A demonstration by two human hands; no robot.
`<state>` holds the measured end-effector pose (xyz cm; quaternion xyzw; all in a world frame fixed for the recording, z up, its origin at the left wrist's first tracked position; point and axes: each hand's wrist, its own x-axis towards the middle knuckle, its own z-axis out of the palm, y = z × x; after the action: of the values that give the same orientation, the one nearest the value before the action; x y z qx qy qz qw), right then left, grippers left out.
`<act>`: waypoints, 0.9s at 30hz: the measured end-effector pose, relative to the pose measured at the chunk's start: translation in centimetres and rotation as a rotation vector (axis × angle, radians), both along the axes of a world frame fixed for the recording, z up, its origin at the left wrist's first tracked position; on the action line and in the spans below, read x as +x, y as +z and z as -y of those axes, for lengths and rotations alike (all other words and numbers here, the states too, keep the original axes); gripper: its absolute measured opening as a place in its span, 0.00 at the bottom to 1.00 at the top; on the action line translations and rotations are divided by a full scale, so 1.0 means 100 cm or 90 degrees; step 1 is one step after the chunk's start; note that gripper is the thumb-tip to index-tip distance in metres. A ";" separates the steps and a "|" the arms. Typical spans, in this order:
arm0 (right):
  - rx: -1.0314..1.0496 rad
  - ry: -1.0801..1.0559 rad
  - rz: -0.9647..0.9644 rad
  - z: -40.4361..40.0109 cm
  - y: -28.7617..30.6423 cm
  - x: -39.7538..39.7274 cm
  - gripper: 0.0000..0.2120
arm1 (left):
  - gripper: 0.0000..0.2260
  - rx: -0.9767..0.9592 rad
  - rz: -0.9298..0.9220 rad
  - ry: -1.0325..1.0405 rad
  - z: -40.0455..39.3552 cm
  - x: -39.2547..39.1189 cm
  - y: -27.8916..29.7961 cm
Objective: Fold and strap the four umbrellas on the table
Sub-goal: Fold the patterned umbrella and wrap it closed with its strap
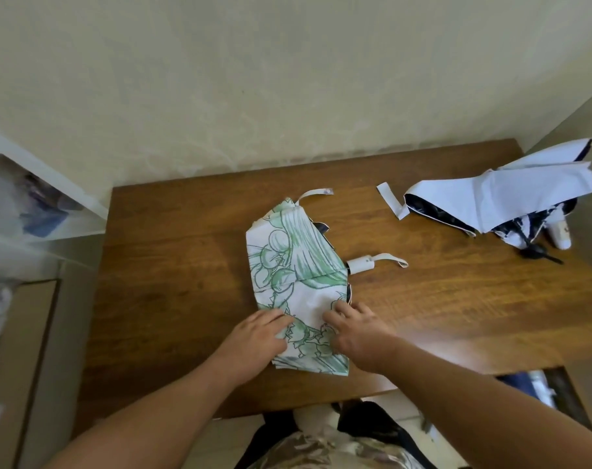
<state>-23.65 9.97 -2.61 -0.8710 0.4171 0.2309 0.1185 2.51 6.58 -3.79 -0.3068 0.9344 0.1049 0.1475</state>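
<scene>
Green umbrella (287,262): fabric soft, slippery over stiff ribs. My left hand (254,336) presses flat; right hand (352,328), fingers curled, pinches a pleat. Best gripped at pleat edges.

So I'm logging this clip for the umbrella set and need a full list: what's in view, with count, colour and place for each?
green-print umbrella: 1, white with green drawing, middle of table, lying flat, unstrapped
its strap: 1, white, loose at the far end
its handle: 1, white with a wrist loop, sticking out on the right side
pale umbrella: 1, pale blue-white outside, dark lining, far right of table, loose
its strap: 1, pale, lying open to its left
table: 1, brown wood, against the wall
shelf unit: 1, white, left of table, blurred
left hand: 1, flat on the near end of the green-print umbrella
right hand: 1, fingers bent, pressing the same fabric
</scene>
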 end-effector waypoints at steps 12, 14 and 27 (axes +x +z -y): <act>0.049 -0.322 0.112 0.032 -0.024 0.030 0.38 | 0.09 0.021 0.007 -0.014 0.007 -0.008 -0.021; 0.068 -0.327 0.107 0.028 -0.028 0.022 0.38 | 0.11 0.076 0.027 -0.012 0.008 -0.008 -0.019; 0.101 -0.371 -0.052 0.019 -0.022 0.007 0.52 | 0.20 0.071 0.120 0.069 0.020 -0.048 -0.002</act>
<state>-22.92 8.10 -4.77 -0.6927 0.6345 0.2540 0.2305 -2.24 4.55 -4.02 -0.3568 0.8911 0.1350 0.2459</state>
